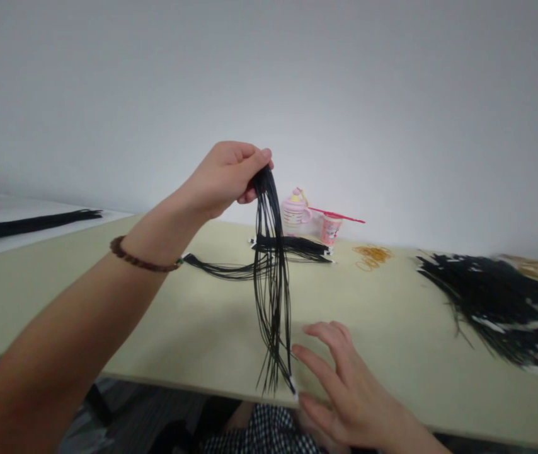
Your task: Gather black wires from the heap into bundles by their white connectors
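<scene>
Raised above the table, my left hand (238, 170) pinches the top of a bundle of thin black wires (273, 271). The strands hang down and fan out loosely toward the table's front edge. At the bundle's lower end, a small white connector (293, 386) shows on one strand. My right hand (344, 384) is beside that lower end, its fingers spread and curved around air; whether a fingertip touches a strand I cannot tell. Behind the hanging wires lie another black wire bundle (297, 244) with white ends and a thinner bunch of wires (224, 270).
A large pile of black wires (500, 302) covers the table's right side. Yellow rubber bands (373, 255) lie near the wall. A pink lidded cup (293, 211) and a small pink cup (330, 228) with a red stick stand at the back. A long black bundle (37, 224) rests far left.
</scene>
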`<state>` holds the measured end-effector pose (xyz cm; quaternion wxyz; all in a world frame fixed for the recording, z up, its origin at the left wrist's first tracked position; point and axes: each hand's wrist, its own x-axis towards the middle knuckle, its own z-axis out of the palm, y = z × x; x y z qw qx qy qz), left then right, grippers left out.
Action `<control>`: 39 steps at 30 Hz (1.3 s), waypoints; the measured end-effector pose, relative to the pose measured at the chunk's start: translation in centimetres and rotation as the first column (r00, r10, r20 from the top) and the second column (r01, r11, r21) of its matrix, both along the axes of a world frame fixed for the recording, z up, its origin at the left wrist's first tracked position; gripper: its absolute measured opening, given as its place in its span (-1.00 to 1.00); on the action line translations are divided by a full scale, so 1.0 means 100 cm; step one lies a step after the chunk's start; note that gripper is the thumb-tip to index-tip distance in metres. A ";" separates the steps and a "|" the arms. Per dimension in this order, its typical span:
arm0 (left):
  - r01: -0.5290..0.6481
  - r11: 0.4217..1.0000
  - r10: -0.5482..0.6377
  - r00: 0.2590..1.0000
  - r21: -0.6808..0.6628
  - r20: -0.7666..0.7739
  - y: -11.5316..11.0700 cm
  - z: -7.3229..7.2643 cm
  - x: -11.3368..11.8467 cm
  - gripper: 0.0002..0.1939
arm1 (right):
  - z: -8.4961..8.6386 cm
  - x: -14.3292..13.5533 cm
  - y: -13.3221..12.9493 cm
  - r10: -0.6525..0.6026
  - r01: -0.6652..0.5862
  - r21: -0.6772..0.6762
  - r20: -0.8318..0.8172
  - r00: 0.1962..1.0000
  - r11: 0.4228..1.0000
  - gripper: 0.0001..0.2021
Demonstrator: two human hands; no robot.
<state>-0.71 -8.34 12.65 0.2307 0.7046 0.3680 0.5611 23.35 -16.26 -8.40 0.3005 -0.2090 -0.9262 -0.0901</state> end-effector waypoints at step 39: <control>0.016 0.831 -0.007 1.000 -0.556 0.019 0.076 -0.136 0.037 -0.64 | 0.127 0.008 0.047 -0.112 -0.305 -0.304 -0.849 0.516 0.902 -0.93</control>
